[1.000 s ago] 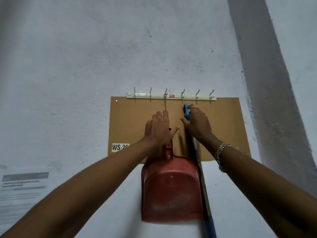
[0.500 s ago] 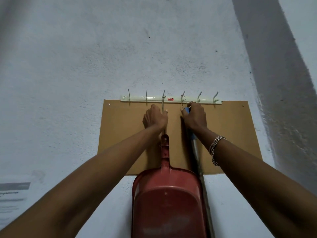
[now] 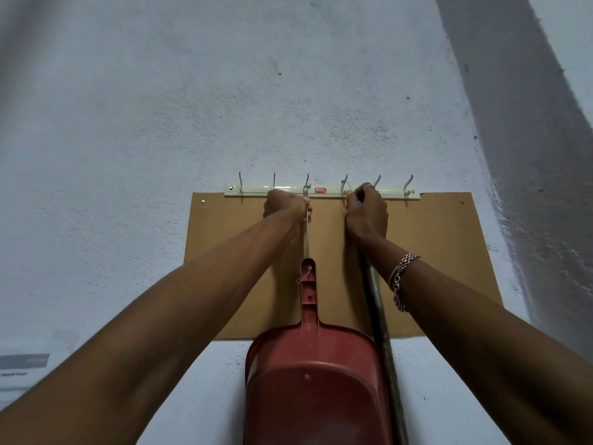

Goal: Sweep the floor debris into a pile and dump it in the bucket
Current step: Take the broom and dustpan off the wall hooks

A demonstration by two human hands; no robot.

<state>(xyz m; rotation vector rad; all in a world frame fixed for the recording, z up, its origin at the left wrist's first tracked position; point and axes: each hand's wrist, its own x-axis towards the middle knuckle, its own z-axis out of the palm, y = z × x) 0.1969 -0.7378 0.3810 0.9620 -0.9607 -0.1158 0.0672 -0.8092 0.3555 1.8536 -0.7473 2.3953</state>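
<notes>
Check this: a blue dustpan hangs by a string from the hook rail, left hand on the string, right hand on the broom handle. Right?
Not blue: the head view shows a red dustpan hanging by its string from the hook rail, left hand pinching the string, right hand gripping the broom handle.

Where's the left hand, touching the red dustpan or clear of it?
Apart. Head view: the left hand grips the string by the hook rail; bare string shows between it and the red dustpan below.

Red dustpan (image 3: 316, 390); plain tan board (image 3: 449, 252); cream hook rail (image 3: 391, 191), red label (image 3: 320, 190); mottled bluish-white wall (image 3: 224, 107); silver chain bracelet (image 3: 398, 277) on my wrist.
</notes>
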